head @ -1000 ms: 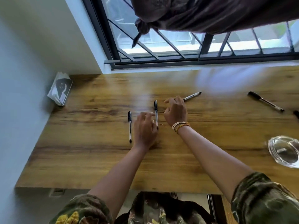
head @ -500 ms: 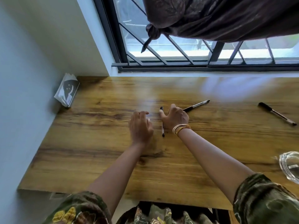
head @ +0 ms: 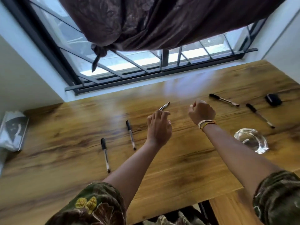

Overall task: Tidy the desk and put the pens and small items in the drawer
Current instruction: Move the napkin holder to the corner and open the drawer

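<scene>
A wood-grain bench [head: 178,168] runs beneath a black-barred window [head: 129,62] with a knotted brown curtain [head: 162,21] and white walls. Five pens lie on it: two at 9 o'clock of the hands [head: 105,154] [head: 130,134], one just beyond the left hand's fingertips [head: 164,106], two at 2 o'clock [head: 224,100] [head: 259,115]. The left hand [head: 159,127] hovers with fingers loosely spread, holding nothing. The right hand [head: 202,112] is curled; whether it holds anything cannot be told. A glass dish [head: 250,140] sits at 3 o'clock. No writing is legible.
</scene>
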Demonstrator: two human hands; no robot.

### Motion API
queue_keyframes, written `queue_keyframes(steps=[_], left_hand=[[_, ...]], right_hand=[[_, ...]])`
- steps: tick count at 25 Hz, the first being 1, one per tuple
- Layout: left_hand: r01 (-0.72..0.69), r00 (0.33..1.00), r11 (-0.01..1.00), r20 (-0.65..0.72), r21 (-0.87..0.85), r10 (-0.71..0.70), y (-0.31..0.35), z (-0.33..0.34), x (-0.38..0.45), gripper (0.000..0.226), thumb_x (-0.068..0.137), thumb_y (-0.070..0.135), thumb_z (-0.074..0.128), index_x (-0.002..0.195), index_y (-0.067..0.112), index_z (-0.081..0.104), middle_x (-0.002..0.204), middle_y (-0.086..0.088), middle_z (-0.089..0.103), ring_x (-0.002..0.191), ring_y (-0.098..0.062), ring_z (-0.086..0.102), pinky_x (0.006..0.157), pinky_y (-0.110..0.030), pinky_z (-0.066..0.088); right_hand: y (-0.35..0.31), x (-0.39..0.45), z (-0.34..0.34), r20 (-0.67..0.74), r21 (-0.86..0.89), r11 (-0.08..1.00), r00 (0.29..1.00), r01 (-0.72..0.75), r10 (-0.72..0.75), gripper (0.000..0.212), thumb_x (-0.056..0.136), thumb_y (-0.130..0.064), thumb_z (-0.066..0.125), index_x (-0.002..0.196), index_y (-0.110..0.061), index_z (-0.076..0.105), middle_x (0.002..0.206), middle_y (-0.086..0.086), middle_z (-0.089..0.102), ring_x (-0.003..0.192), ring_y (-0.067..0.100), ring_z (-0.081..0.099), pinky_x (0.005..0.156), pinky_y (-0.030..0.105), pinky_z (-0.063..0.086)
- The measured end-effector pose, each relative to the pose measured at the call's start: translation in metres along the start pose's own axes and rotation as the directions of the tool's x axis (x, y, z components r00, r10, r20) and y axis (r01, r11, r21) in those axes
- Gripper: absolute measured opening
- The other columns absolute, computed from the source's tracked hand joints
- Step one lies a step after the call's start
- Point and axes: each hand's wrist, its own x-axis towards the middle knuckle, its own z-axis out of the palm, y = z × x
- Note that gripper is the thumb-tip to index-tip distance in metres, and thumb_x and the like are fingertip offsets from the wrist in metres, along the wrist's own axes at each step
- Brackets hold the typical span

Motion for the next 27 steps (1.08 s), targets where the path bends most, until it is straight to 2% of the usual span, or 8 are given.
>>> queue_keyframes(steps=[4,8,11,13,17,21,24,27], left_hand=[[-0.027,0.995,0.999,0.096,-0.046,0.031,0.05,0.041,0.024,0.034,0.081,0.02,0.057,0.115,0.016,0.055,0.107,-0.009,0.056,0.098,-0.03,0.056,0.088,-0.045,0.04],[-0.002,0.971,0.996,0.239,-0.085,0.022,0.118,0.082,0.056,0.042,0.089,0.026,0.056,0.129,0.014,0.05,0.126,-0.009,0.054,0.119,-0.028,0.051,0.101,-0.045,0.034],[0.081,0.888,0.994,0.458,-0.071,-0.04,0.159,0.113,0.068,0.06,0.095,0.042,0.043,0.148,0.02,0.026,0.156,-0.008,0.021,0.146,-0.026,0.015,0.117,-0.051,0.006],[-0.012,0.844,0.999,0.536,0.044,-0.013,0.167,0.129,0.064,0.07,0.094,0.057,0.031,0.153,0.029,0.005,0.162,-0.002,-0.008,0.148,-0.025,-0.013,0.115,-0.056,-0.013],[-0.088,0.853,0.99,0.522,0.108,0.018,0.166,0.135,0.055,0.072,0.093,0.064,0.022,0.153,0.032,-0.001,0.161,-0.001,-0.013,0.148,-0.026,-0.016,0.114,-0.06,-0.012],[-0.076,0.869,0.991,0.494,0.107,0.013,0.167,0.134,0.055,0.073,0.091,0.065,0.026,0.153,0.032,0.007,0.163,-0.003,-0.003,0.149,-0.027,-0.008,0.115,-0.06,-0.007],[-0.072,0.879,0.992,0.477,0.099,0.016,0.169,0.135,0.057,0.073,0.09,0.065,0.029,0.153,0.032,0.011,0.163,-0.003,0.001,0.149,-0.027,-0.004,0.116,-0.061,-0.003],[-0.064,0.893,0.994,0.45,0.093,0.015,0.17,0.137,0.058,0.072,0.09,0.064,0.032,0.152,0.032,0.015,0.162,-0.003,0.005,0.149,-0.027,-0.001,0.116,-0.06,-0.002]], right_hand=[[0.049,0.018,-0.023,-0.034,0.035,0.997,0.997,-0.069,0.07,0.017,0.087,-0.024,0.052,0.09,-0.01,0.06,0.092,0.015,0.069,0.085,0.037,0.065,0.066,0.033,0.042],[0.104,0.049,-0.047,-0.14,0.089,0.986,0.978,-0.145,0.156,0.015,0.084,-0.022,0.053,0.089,-0.01,0.06,0.089,0.017,0.069,0.082,0.039,0.065,0.067,0.038,0.049],[0.15,0.066,-0.064,-0.237,0.115,0.967,0.939,-0.229,0.25,0.016,0.08,-0.022,0.054,0.089,-0.011,0.061,0.09,0.016,0.069,0.084,0.038,0.064,0.069,0.039,0.051],[0.191,0.068,-0.068,-0.301,0.166,0.931,0.882,-0.325,0.362,0.023,0.074,-0.018,0.051,0.094,-0.01,0.061,0.1,0.017,0.065,0.093,0.038,0.059,0.078,0.04,0.048],[0.264,0.049,-0.077,-0.38,0.135,0.779,0.694,-0.612,0.612,0.039,0.069,-0.014,0.05,0.109,-0.014,0.053,0.121,0.019,0.054,0.112,0.04,0.048,0.098,0.049,0.037],[0.304,0.022,-0.092,-0.402,-0.017,0.679,0.626,-0.734,0.668,0.045,0.082,-0.019,0.055,0.124,-0.006,0.049,0.135,0.026,0.045,0.127,0.047,0.037,0.108,0.059,0.023],[0.327,0.011,-0.092,-0.304,-0.128,0.618,0.624,-0.775,0.72,0.045,0.09,-0.032,0.047,0.132,-0.018,0.042,0.14,0.025,0.041,0.129,0.052,0.032,0.105,0.066,0.024],[0.329,0.004,-0.09,-0.287,-0.127,0.712,0.713,-0.69,0.64,0.037,0.091,-0.022,0.048,0.128,-0.019,0.051,0.131,0.023,0.048,0.113,0.047,0.047,0.094,0.059,0.04]])
